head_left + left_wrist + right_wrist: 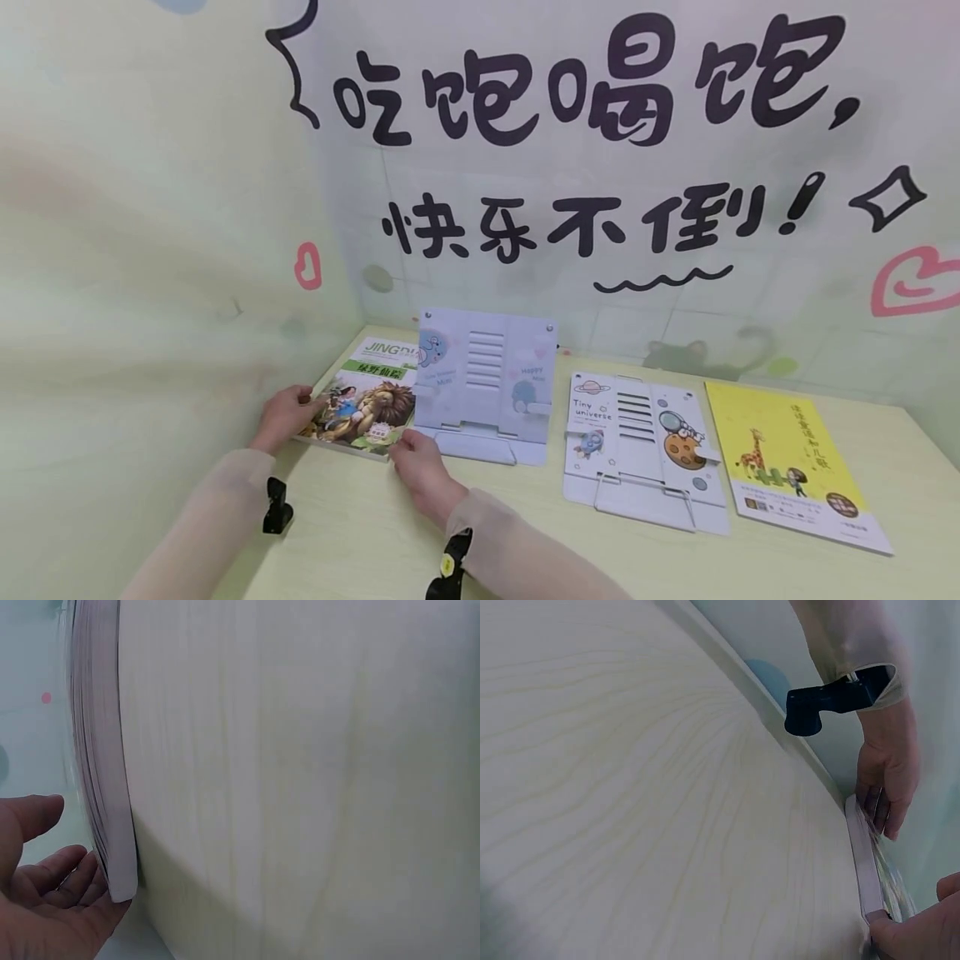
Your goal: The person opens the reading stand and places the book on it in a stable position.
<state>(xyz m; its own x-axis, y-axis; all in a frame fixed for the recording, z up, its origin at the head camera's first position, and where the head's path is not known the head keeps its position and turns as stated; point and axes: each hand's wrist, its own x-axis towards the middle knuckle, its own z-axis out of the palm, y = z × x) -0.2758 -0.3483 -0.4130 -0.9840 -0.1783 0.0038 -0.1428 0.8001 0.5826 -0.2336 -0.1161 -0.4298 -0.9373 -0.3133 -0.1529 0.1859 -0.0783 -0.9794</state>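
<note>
A paperback book with a girl and a lion on its cover lies flat at the left of the table. My left hand is at its left edge. In the left wrist view the fingers of that hand touch the corner of the book, with the thumb raised apart from it. My right hand grips the book's near right corner between thumb and curled fingers. The right wrist view shows this hand only in part, at the book's edge.
Right beside the book stands a pale blue metal book stand, slightly overlapping its view. A white stand with a space print leans further right, then a yellow book lies flat. A printed curtain borders the table.
</note>
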